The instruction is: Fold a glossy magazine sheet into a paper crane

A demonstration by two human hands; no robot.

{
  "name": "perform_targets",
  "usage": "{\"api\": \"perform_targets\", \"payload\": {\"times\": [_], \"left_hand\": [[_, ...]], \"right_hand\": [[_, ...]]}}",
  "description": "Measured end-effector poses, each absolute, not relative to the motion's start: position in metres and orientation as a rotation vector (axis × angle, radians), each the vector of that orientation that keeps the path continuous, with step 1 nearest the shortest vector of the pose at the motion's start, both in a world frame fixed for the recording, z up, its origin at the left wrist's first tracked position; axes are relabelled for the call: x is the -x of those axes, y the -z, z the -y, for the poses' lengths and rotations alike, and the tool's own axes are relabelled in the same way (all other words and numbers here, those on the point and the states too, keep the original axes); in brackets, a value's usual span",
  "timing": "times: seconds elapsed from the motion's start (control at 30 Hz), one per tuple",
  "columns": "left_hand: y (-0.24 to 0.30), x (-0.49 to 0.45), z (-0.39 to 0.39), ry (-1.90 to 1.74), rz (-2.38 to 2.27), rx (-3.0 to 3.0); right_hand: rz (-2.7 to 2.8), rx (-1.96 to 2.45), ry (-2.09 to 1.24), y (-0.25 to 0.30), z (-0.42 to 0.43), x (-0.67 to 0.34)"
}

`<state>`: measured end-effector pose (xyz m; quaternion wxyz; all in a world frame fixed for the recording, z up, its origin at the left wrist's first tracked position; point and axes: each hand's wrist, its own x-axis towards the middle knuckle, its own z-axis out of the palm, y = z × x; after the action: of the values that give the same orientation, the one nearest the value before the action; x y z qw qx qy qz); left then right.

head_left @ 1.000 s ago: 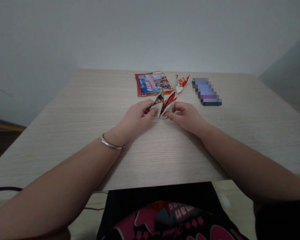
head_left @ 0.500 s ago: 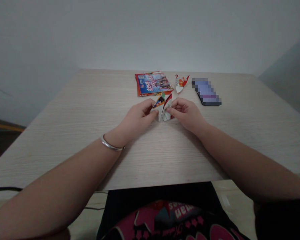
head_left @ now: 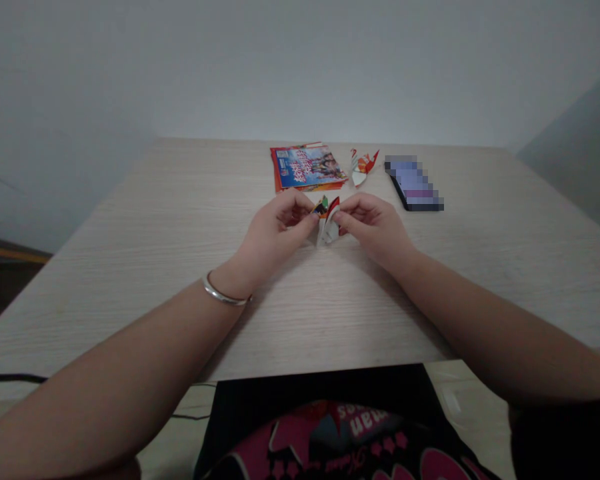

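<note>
Between my hands is a small piece of folded paper (head_left: 330, 231), white with red, yellow and green printed parts. My left hand (head_left: 283, 227) pinches its left side between thumb and fingers. On the other side, my right hand (head_left: 373, 223) grips the red-edged flap the same way. A narrow gap runs down the paper's middle, and its lower tip points toward me. Fingers cover part of both sides. Just beyond the hands lies a finished-looking folded paper crane (head_left: 364, 168), white, orange and red.
A stack of printed paper sheets (head_left: 307, 167) with a blue top one lies behind my left hand. Right of the crane rests a phone (head_left: 414, 185) with a blurred screen. The pale wooden table (head_left: 130, 233) meets a wall (head_left: 300, 67) at the back.
My left thumb and fingers have shifted slightly up on the paper, covering more of its left flap. The upper points look lower and closer in. My right hand has hardly moved.
</note>
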<state>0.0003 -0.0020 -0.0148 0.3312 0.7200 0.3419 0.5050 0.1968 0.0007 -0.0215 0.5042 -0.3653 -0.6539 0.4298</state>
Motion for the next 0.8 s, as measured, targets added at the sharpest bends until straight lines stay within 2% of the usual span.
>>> {"api": "perform_targets", "payload": {"times": [0.2,0.8], "left_hand": [[0.010,-0.002,0.009,-1.379,-0.970,-1.875],[0.002,-0.003,0.014,-1.374,-1.001,-1.916]], "right_hand": [[1.623,0.933,-0.911,0.018,0.004,-0.193],[1.534,0.893,-0.929,0.016,0.009,-0.186]]}}
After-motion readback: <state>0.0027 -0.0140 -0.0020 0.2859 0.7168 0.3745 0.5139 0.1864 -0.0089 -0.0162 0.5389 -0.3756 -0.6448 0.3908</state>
